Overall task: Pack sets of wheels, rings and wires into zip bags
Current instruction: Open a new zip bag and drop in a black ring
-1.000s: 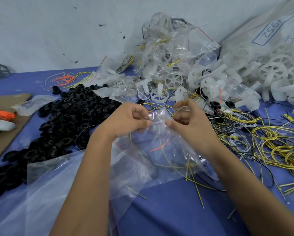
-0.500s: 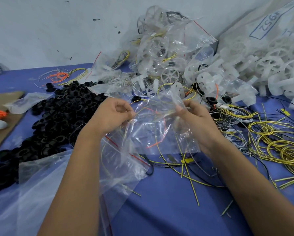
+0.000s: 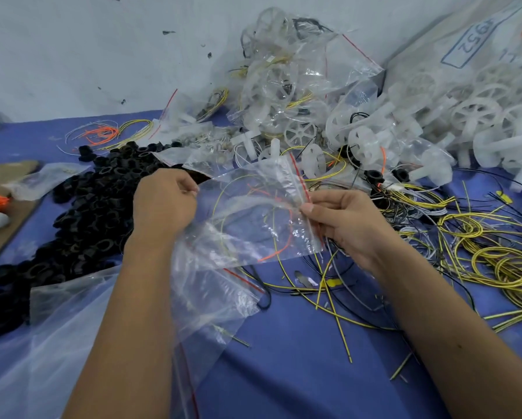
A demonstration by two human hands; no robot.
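Holding a clear zip bag stretched between both hands in the middle of the frame, above the blue table cover. Left hand pinching the bag's left edge with curled fingers; right hand pinching the red-lined zip strip at the bag's right side between thumb and fingers. Inside the bag, thin yellow and orange wires, seen through the plastic. Black rings heaped at left of the frame, touching the left wrist area. White wheels piled at upper right, filled bags stacked at upper centre against the wall. Loose yellow wires coiled at right. More empty bags lying under the left forearm.
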